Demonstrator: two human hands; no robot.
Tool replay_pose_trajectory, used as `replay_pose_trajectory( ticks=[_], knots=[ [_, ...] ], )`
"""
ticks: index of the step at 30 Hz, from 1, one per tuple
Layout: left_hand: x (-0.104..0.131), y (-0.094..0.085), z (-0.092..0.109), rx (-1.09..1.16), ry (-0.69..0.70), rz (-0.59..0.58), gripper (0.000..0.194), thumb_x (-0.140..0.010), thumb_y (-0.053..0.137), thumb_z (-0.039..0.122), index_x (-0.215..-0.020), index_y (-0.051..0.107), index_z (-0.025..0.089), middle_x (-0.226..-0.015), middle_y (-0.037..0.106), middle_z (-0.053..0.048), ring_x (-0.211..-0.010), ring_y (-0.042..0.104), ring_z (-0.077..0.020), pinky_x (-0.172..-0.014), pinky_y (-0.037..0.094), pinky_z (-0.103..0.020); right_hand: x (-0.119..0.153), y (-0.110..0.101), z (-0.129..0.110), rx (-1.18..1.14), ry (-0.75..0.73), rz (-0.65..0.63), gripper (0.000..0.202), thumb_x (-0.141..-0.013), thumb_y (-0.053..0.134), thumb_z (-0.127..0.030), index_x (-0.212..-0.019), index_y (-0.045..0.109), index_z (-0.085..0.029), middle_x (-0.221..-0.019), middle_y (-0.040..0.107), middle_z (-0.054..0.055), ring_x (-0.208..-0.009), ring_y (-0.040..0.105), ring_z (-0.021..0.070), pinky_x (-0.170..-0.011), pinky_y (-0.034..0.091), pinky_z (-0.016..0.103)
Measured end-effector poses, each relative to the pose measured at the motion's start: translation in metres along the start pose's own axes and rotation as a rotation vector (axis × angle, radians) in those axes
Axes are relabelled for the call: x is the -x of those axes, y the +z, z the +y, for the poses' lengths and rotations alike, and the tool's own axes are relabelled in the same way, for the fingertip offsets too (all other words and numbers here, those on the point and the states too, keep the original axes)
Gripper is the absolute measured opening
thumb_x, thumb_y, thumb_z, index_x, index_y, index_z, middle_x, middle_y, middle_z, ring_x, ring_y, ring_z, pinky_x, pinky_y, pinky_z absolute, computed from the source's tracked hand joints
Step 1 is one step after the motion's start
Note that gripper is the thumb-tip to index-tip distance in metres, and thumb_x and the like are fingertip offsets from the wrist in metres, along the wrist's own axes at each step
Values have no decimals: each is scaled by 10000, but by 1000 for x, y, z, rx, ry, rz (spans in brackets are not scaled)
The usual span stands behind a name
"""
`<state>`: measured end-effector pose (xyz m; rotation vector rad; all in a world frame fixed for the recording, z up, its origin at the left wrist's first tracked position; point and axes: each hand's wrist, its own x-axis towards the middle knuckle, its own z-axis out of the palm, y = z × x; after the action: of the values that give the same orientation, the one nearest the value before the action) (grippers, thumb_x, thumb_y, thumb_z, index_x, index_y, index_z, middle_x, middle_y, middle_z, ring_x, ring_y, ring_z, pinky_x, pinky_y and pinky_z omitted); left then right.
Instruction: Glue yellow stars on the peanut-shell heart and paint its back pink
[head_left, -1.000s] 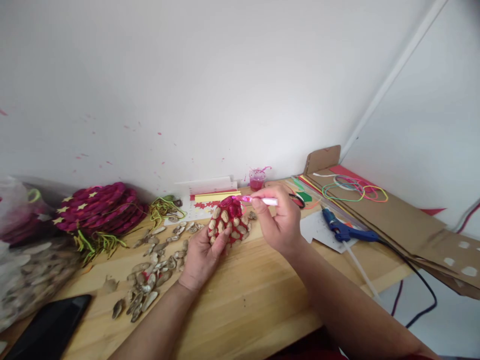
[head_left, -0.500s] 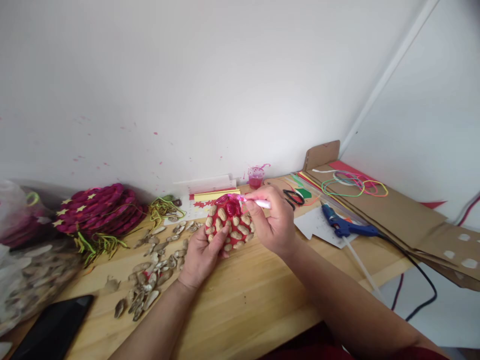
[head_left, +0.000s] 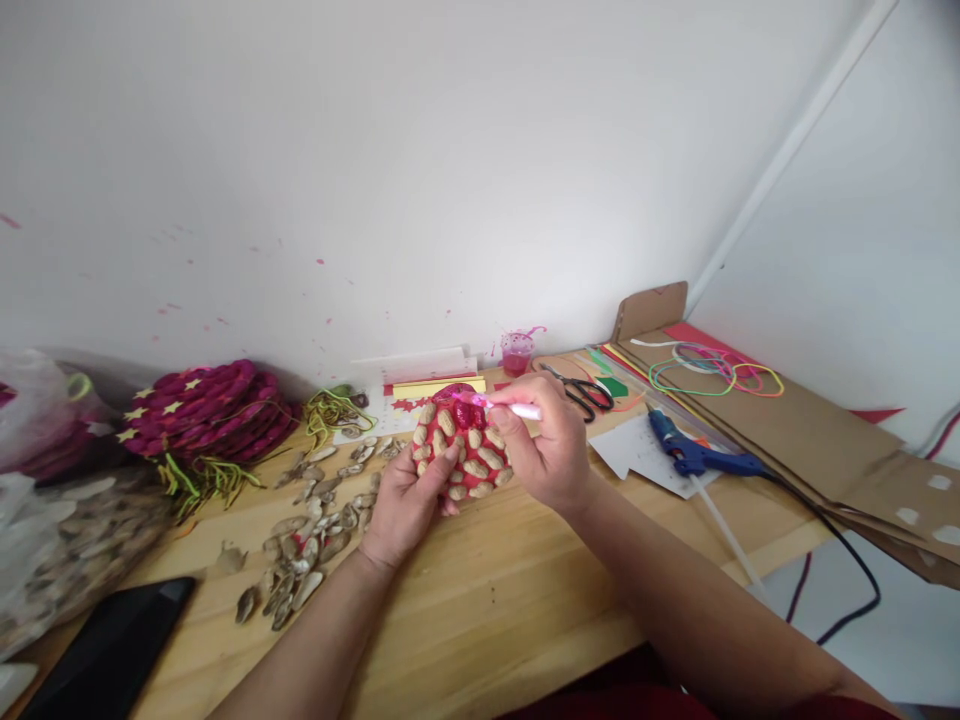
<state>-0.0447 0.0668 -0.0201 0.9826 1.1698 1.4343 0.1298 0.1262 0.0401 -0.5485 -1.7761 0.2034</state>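
Note:
My left hand (head_left: 411, 495) grips the lower left edge of a red disc (head_left: 466, 478) covered with peanut shells (head_left: 475, 468), its thumb lying over the front. Toward the top of the disc, several shells are coated in wet, shiny magenta paint (head_left: 469, 413). Between the thumb and fingers of my right hand (head_left: 544, 435) is a paintbrush (head_left: 525, 411) with a whitish handle. Its pink, paint-covered end lies at the upper part of the disc, against or just over the painted shells; I cannot tell which.
A paint cup (head_left: 517, 354) stands by the wall. Black-handled scissors (head_left: 592, 395), a blue glue gun (head_left: 686, 450) and cardboard (head_left: 787, 420) lie to the right. Leftward are loose shells (head_left: 300, 545), a magenta stack with stars (head_left: 210, 410), a bag of shells (head_left: 82, 540) and a phone (head_left: 112, 650).
The view has shifted slightly, so everything sits a little farther right. The brush end has moved a little over the painted shells. Both hands keep their holds.

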Motion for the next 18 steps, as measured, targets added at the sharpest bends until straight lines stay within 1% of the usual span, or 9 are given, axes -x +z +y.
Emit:
replay_pose_trajectory(
  ticks=[4,8,10,12,14,16,18],
  knots=[
    [-1,-1,-3,31,-24,-19,497,-755,876,597,-781,584,195,-537,637,48,-373,542,-99,-358,494,-202,0,0,9,-49,121,53,49,-1024,608,-250,-998,647,-235,-925,730,40,-878,686,200,-791,532,361],
    [-1,-4,-6,73,-62,-33,472,-767,879,568,-763,593,192,-526,629,45,-367,534,-99,-345,479,-200,-1,0,14,-34,136,48,57,-1026,608,-265,-988,637,-236,-935,732,42,-880,681,200,-803,531,366],
    [0,-4,-7,94,-66,-41,455,-777,878,547,-752,597,189,-514,613,51,-358,523,-96,-340,474,-199,-1,0,14,-56,135,21,67,-1027,605,-265,-980,639,-233,-922,730,40,-872,684,196,-797,531,359],
    [0,-5,-6,117,-74,-43,450,-763,891,532,-747,610,182,-504,603,54,-348,511,-92,-329,465,-195,-1,0,15,-65,128,-15,73,-1024,607,-261,-968,641,-230,-903,730,36,-864,688,192,-795,531,353],
    [0,-4,-4,145,-87,-31,456,-730,913,524,-735,622,173,-488,590,56,-333,492,-86,-312,448,-189,-1,0,19,-41,137,-20,82,-1022,611,-272,-957,638,-231,-898,729,36,-867,685,196,-803,528,356],
    [-1,-3,-2,179,-102,-16,466,-693,934,515,-717,624,168,-467,571,61,-315,470,-80,-293,424,-181,0,0,24,-40,180,7,97,-1027,612,-302,-960,633,-234,-900,722,34,-856,678,196,-797,524,354],
    [-1,-2,1,203,-120,-12,478,-662,949,507,-694,616,166,-448,550,68,-295,444,-73,-275,399,-175,1,0,27,-93,234,20,113,-1033,609,-329,-972,630,-236,-889,711,26,-823,671,186,-771,522,343]
  ],
)
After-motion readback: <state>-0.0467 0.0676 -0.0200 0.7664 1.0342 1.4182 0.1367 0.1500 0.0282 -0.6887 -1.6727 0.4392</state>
